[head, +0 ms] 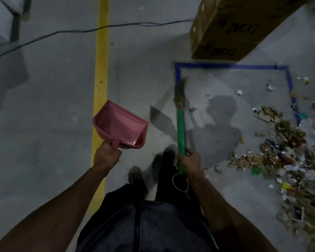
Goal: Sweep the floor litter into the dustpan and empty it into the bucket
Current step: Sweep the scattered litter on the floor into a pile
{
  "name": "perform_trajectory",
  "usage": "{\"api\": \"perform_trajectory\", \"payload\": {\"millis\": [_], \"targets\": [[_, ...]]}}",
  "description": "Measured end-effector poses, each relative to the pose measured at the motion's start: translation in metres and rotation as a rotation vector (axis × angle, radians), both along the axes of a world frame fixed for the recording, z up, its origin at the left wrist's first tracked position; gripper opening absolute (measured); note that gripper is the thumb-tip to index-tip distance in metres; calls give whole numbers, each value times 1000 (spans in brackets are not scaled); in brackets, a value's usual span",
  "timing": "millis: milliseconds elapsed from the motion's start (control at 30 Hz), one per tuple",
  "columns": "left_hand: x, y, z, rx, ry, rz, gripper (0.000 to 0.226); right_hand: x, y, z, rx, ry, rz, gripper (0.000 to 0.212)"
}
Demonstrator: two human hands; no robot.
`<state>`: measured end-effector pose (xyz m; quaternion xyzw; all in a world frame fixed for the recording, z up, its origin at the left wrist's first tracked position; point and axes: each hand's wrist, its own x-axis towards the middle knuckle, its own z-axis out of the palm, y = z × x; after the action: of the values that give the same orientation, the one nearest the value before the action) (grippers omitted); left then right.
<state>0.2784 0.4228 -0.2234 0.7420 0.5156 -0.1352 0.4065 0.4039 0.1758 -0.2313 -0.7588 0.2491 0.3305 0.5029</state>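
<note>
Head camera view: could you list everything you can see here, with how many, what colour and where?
dustpan: one, pink, empty, held up off the floor, left of centre
broom: one, green handle with brownish bristles, centre, bristles near the blue tape corner
litter: one scattered heap, brown, white and mixed scraps, right side of the floor
blue tape: one outline on the floor, right of centre
yellow line: one stripe running up the floor, left of centre
cardboard box: one, brown, top right
cable: one, dark, across the floor at the top
shoes: two, dark, bottom centre
left hand: one, grip on the dustpan handle
right hand: one, grip on the broom handle
</note>
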Motion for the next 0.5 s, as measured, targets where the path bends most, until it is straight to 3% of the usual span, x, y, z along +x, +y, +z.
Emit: {"api": "perform_trajectory", "payload": {"millis": [200, 400, 500], "targets": [[71, -8, 6, 42, -1, -65, 27, 69, -2, -12, -10, 92, 72, 14], [188, -44, -5, 55, 23, -96, 26, 188, -64, -43, -46, 229, -228, 23], [248, -66, -7, 45, 77, -88, 26, 250, -106, -49, -50, 272, -374, 15]]}}
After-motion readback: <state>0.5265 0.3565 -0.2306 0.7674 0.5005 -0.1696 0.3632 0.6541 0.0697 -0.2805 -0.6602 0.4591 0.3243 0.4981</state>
